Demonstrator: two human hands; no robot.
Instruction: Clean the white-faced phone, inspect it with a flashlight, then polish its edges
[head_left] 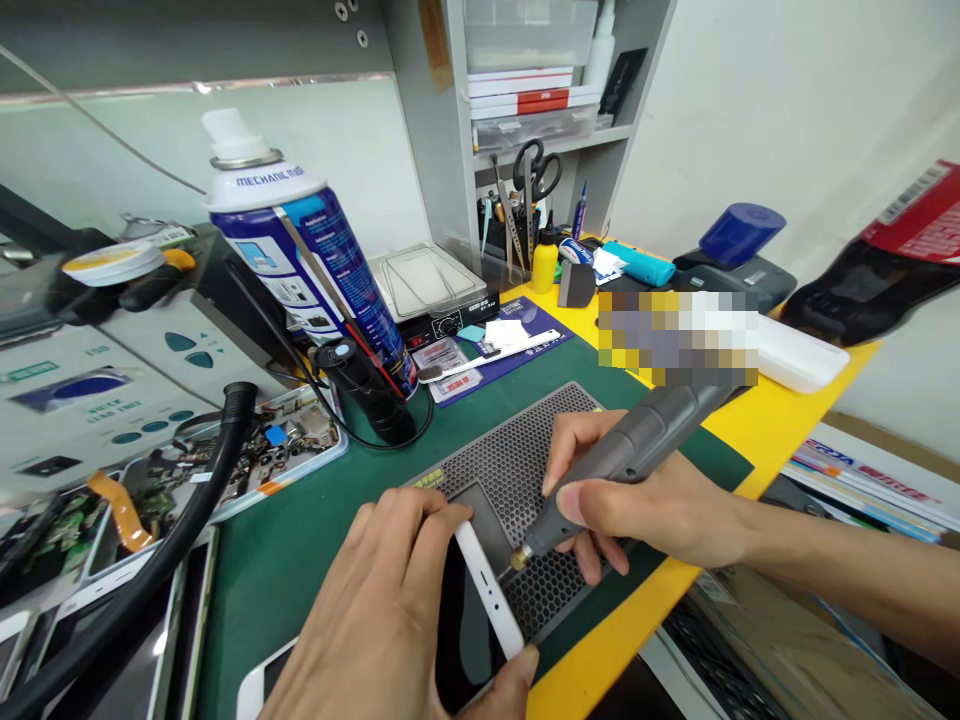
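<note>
A white-framed smartphone (471, 610) with a dark screen is gripped by my left hand (390, 590), fingers along its far side and thumb at its near corner. My right hand (630, 500) is closed around a grey rotary tool (637, 435), held like a pen. Its brass-coloured collet (519, 558) points down at the phone's white top edge; the fine tip is too small to tell whether it touches. Beneath both lies a grey honeycomb-patterned mat (570, 440). Part of the tool's rear end is blurred out.
A blue spray can (315, 260) and a black cylinder (367, 390) stand behind my left hand. At the left are a soldering station (97, 370), a black hose (217, 480) and a tray of circuit boards (292, 440). A cola bottle (877, 260) leans at the right.
</note>
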